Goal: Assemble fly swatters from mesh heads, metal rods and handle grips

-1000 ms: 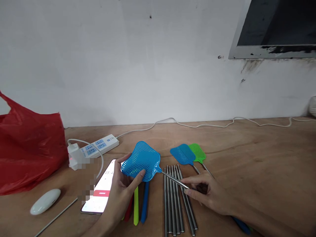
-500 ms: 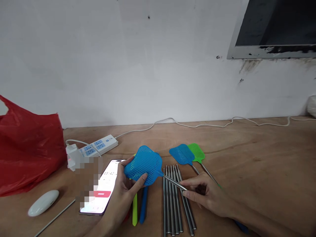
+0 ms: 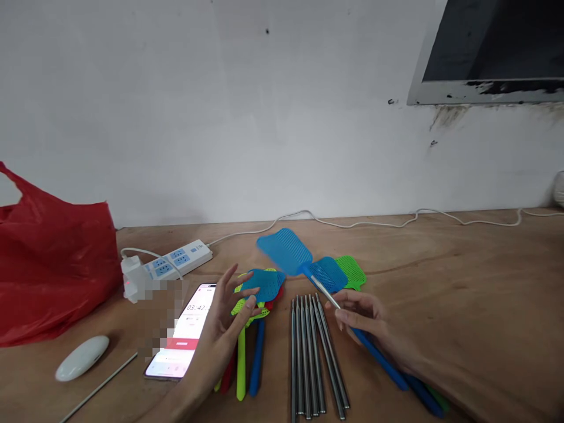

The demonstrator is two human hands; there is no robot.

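I read it from the table (image 3: pixel 440 276) down. A red bag (image 3: pixel 48 270) sits at the far left, a lit phone (image 3: pixel 185 338) lies just left of the left hand (image 3: pixel 220 338), and a row of steel rods (image 3: pixel 315 358) lies between the two hands. The right hand (image 3: pixel 368 323) is closed in a fingertip pinch on the swatter (image 3: pixel 285 251), gripping where bare steel meets the blue handle. The swatter's blue head hangs in the air beyond the rods, just behind the blue and green pair (image 3: pixel 339 273) lying flat on the wood. The left hand is open with its fingers spread and holds nothing — only its thumb rests on the pile (image 3: pixel 259 288) of loose heads and handles.

The piece is long and springy and only one hand carries it. I judge it best to keep the pinch firm, hold the shaft in line with the pair, and keep the handle clear of the rods.

A second ago the left hand clasped that blue head near the phone while the right held the rod at its neck. Now the left has let go, the head has swung up and away to the right, and the pile is uncovered.
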